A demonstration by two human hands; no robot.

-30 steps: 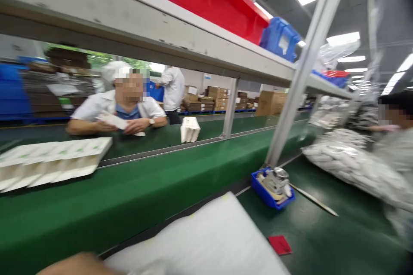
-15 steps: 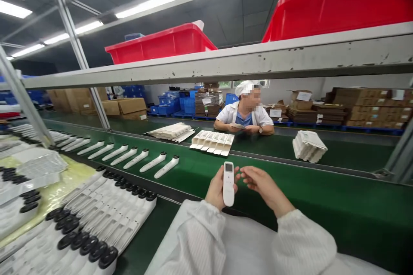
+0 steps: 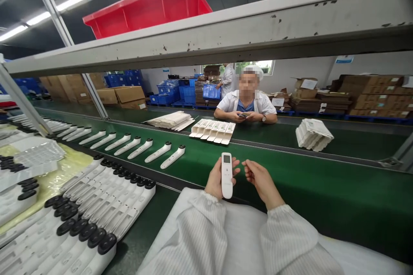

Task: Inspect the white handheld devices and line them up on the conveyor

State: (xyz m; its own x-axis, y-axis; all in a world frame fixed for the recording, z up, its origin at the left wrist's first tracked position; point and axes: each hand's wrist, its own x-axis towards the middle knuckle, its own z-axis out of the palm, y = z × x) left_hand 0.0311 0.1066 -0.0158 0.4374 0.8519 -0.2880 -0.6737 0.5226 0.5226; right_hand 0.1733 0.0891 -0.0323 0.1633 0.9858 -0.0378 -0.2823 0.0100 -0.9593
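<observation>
My left hand is wrapped round a white handheld thermometer, held upright with its small dark screen facing me. To the right of it, my right hand is apart from the device, fingers curled and thumb and index tip close together; whatever may be between them is too small to make out. Several similar white devices with black ends lie in a row on the green belt. More of them are packed side by side at the left.
A metal shelf with red bins crosses above. Beyond the belt sit open white cartons, flat cartons and a carton stack. A person sits opposite, holding a dark object. Yellow plastic lies at left.
The view has tilted down. My right hand has drawn slightly away from the thermometer and its fingers have curled more. The row on the belt has shifted slightly right. The person opposite now faces forward.
</observation>
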